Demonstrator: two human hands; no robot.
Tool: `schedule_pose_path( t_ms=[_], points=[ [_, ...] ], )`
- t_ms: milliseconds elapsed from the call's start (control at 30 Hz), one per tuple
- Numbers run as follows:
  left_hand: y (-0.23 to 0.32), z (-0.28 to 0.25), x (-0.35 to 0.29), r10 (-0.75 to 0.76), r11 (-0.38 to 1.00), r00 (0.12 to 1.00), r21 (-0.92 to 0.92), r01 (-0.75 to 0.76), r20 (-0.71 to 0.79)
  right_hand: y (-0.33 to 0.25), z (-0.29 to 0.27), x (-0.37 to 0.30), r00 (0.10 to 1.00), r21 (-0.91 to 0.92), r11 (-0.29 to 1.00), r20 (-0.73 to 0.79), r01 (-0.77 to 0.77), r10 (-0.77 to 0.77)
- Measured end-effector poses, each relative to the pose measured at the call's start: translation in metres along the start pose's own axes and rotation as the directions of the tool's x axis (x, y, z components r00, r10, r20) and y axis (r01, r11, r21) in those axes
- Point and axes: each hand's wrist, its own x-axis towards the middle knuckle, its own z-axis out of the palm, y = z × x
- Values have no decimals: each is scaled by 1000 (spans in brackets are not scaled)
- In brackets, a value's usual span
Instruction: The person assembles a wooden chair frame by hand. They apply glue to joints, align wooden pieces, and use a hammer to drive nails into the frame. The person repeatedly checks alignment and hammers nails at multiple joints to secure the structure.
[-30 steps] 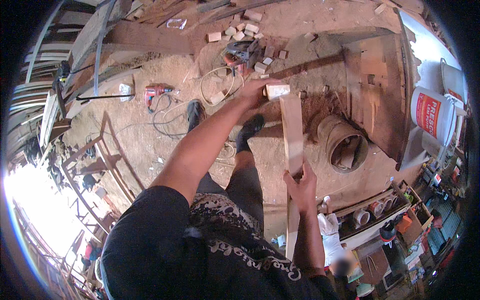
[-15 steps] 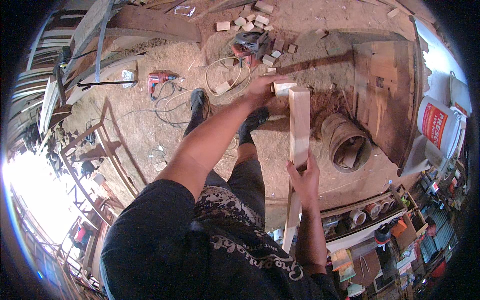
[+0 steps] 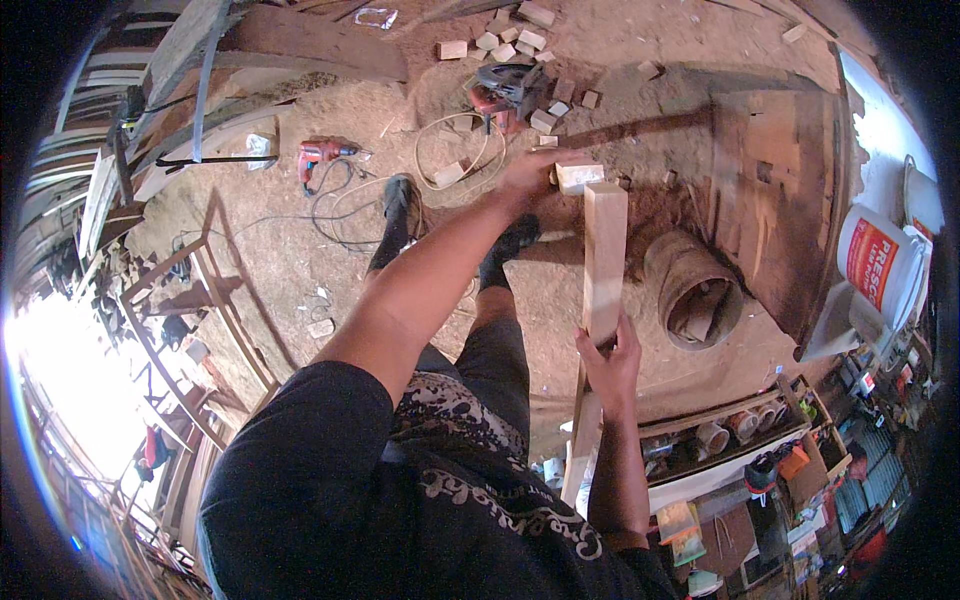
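Note:
My right hand (image 3: 612, 362) is wrapped around a long squared wooden post (image 3: 604, 265), which runs from beside my body out to its pale end in front of me. A small pale wood block (image 3: 580, 179) is in my left hand (image 3: 532, 176), its fingers closed on the block's left end. The block sits just beyond the left corner of the post's end. Whether the two touch I cannot tell.
On the dirt floor lie a red drill (image 3: 322, 163), a circular saw (image 3: 500, 92) with a looped cord, and several cut wood blocks (image 3: 512, 35). To the right are a round barrel-like container (image 3: 702, 295), a wooden panel (image 3: 765, 190) and a white bucket (image 3: 880, 262).
The block in my left hand has shifted slightly right and shows more of its broad face. My right hand keeps its hold on the post.

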Motion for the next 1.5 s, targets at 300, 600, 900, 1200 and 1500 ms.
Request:
schedule_pose_path(
  t_ms=[300, 600, 900, 1200, 1500],
  points=[
    [10, 1, 6, 214, 933, 977, 294, -208, 11, 5, 0, -1, 1000, 45, 999, -10, -11, 12],
    [-2, 0, 13, 27, 983, 998, 178, -38, 64, 5, 1, 5, 999, 28, 999, -18, 44, -44],
    [-13, 3, 16, 84, 973, 993, 209, -99, 78, 13, -2, 6, 996, -86, 992, 25, 89, -87],
    [13, -2, 3, 102, 907, 995, 410, -93, -2, 1, 10, 12, 996, 103, 990, -27, 92, -90],
    [11, -15, 10, 186, 897, 974, 384, -221, 129, -20, 7, 23, 998, 59, 996, -31, 64, -63]
  ],
)
